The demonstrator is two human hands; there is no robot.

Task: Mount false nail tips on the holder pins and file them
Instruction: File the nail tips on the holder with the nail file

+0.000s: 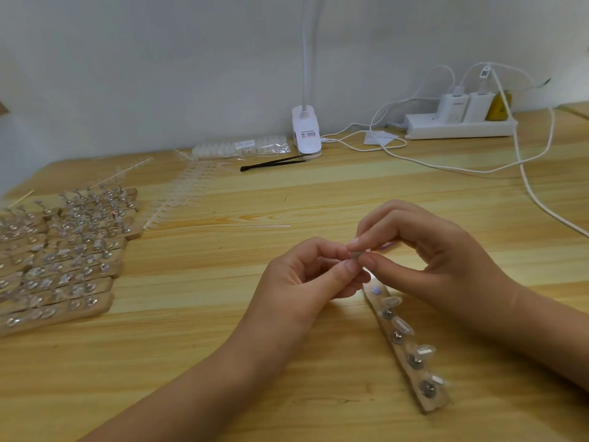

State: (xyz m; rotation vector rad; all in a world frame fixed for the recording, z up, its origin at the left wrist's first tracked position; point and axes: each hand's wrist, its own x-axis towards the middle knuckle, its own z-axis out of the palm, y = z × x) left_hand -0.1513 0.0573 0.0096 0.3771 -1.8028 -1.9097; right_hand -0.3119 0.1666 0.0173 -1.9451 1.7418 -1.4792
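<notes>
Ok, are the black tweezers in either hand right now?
No, the black tweezers lie on the table beside the lamp clip.

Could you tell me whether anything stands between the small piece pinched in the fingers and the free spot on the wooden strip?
Nothing visible does. The left hand and right hand pinch the small piece close to the far end of the wooden strip; its free spot shows uncovered, the mounted tips farther down.
</notes>
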